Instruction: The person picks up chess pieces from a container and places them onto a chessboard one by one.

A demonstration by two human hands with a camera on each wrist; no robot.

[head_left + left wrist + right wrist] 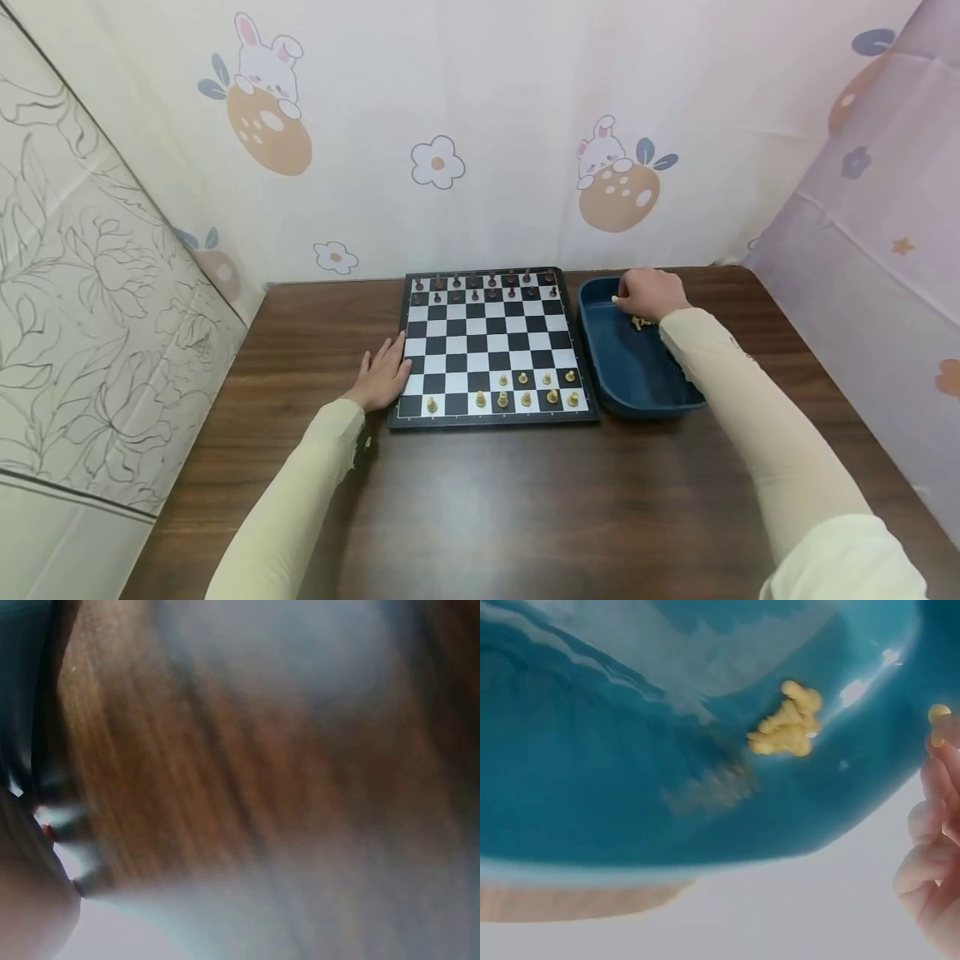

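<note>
My left hand (pixel 380 375) rests with spread fingers against the left edge of a black-and-white chessboard (pixel 476 343). Only a blurred part of that hand (pixel 34 900) shows at the left wrist view's lower left. Over the far end of a blue tray (pixel 633 379), my right hand (pixel 652 292) pinches a pale yellow chess piece (pixel 937 714) between thumb and finger. Below it, a small heap of yellow chess pieces (pixel 787 724) lies on the tray's bottom. Several yellow pieces (pixel 503 399) stand on the board's near rows, mostly to the right.
Dark red chess pieces (pixel 492 293) fill the board's two far rows. The tray stands close to the board's right side. Both are on a brown wooden table (pixel 480 508), with a printed cloth (pixel 502 208) hanging behind it and more at the sides.
</note>
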